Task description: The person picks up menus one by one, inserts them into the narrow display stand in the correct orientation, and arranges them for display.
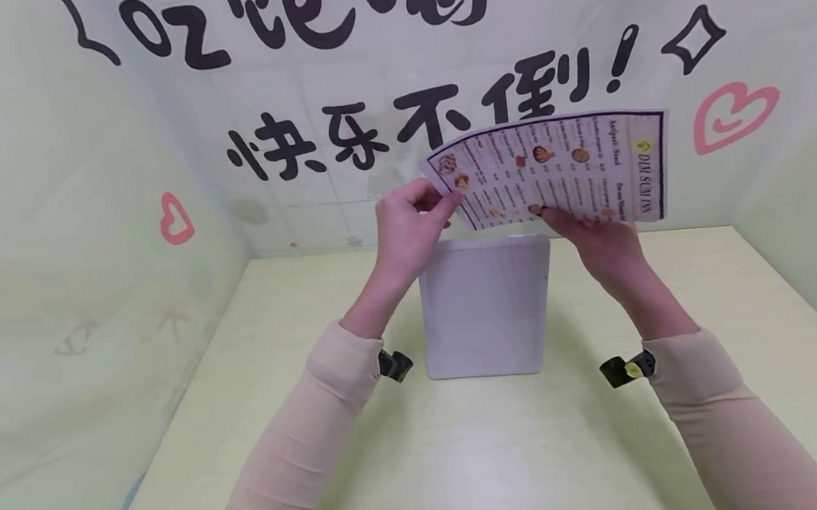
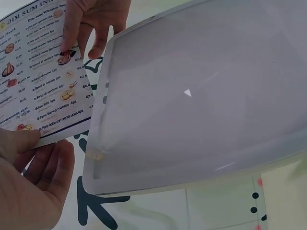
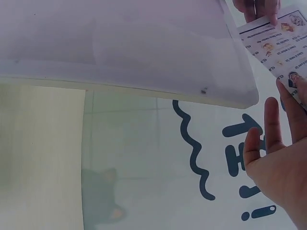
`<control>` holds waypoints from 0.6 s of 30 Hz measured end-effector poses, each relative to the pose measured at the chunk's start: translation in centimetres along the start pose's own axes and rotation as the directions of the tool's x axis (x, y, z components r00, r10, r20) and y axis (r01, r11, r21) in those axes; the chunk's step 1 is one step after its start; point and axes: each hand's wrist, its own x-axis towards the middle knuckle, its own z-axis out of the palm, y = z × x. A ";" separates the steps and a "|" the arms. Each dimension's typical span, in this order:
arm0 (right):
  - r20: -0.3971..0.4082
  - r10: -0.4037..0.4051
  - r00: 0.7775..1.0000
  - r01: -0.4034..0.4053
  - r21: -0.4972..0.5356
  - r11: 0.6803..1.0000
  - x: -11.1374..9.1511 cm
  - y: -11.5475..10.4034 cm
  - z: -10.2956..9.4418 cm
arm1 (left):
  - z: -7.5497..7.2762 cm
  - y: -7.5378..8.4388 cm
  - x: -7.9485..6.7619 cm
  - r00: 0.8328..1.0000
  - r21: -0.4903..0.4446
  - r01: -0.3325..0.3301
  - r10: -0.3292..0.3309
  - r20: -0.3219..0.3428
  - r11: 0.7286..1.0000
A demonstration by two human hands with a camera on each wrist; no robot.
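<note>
Hands raised beyond the middle of the surface (image 1: 468, 458), both on one printed menu (image 1: 567, 166); the left hand (image 1: 409, 223) pinches its near left corner, thumb laid on the print and fingers curled beneath; the right hand (image 1: 599, 252) pinches the near long edge right of the middle, thumb on the print, while at least two of its fingers stand out clear of the paper in the right wrist view. The menu is held in the air, seen against the wall (image 1: 306, 235) above the surface's far edge; it lies sideways, the title DIM SUM INN toward its right end, and its left end bends slightly downward. Just below it a pale grey panel (image 1: 487, 313) with a raised rim stands on the surface, about midway between the left and right edges and nearer the far edge; whether it leans, I cannot tell. Light sleeves (image 1: 308, 447) cover both forearms, a small dark camera (image 1: 395, 365) at each wrist; large black writing (image 1: 286, 144) runs across the wall past the far edge, with pink hearts (image 1: 175, 236) toward either side.
</note>
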 end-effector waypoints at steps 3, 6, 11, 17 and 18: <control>0.009 0.008 1.000 -0.008 0.014 1.000 0.2 0.0 0.1 | -0.1 -0.2 0.1 1.000 -0.009 0.022 -0.022 0.013 1.000; 0.024 0.002 1.000 -0.004 0.092 0.996 0.3 0.0 0.1 | -0.2 -0.5 0.2 0.997 -0.037 0.065 -0.064 0.035 0.997; 0.036 0.040 0.999 -0.046 0.184 0.982 0.3 -0.2 0.2 | -0.4 -0.9 0.3 0.990 -0.052 0.132 -0.129 0.058 0.990; 0.030 0.126 0.992 -0.129 0.175 0.976 0.3 -0.2 0.2 | -0.4 -1.3 0.2 0.982 0.015 0.177 -0.178 0.069 0.984; 0.031 0.131 0.991 -0.134 0.176 0.975 0.3 -0.2 0.1 | -0.4 -1.3 0.2 0.981 0.024 0.178 -0.180 0.070 0.984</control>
